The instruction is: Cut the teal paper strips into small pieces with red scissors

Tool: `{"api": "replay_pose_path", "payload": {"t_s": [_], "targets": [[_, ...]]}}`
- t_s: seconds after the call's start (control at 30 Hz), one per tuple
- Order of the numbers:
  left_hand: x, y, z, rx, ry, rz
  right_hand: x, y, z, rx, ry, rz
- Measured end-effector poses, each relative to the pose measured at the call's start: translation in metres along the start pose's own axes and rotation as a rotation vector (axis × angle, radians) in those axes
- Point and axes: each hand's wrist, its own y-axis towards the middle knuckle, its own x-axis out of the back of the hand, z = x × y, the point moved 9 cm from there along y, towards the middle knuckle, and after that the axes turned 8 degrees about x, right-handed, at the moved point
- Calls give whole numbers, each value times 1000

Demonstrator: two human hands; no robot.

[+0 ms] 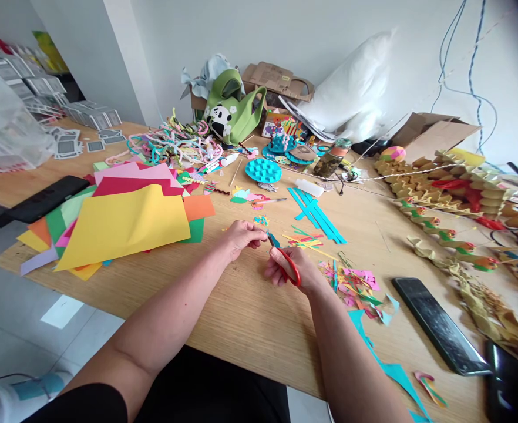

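Note:
My right hand (pixel 291 267) is closed around red-handled scissors (pixel 293 271), their blades pointing up and left toward my other hand. My left hand (pixel 245 236) is pinched near the blade tips, beside a small blue piece of paper (pixel 275 241); which hand bears on that piece is hard to tell. Just beyond the fingertips lies a little pile of tiny blue and yellow paper bits (pixel 261 221). Thin colored paper strips (pixel 305 239) lie to the right of the scissors, and long blue strips (pixel 318 216) are crossed behind them.
Colored paper sheets (pixel 127 223) are stacked at left. Paper scraps (pixel 353 285) and a phone (pixel 439 326) lie at right. Farther back are a blue paper disc (pixel 263 170), a craft knife (pixel 270 201), a glass jar (pixel 332 160), a green panda bag (pixel 232 111) and egg-carton crafts (pixel 435 188).

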Motion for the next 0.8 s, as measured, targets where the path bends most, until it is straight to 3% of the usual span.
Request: {"api": "replay_pose_path", "payload": {"t_s": [0.8], "targets": [[-8, 1, 7, 32, 35, 115, -2, -1, 2, 40, 1, 39]]}}
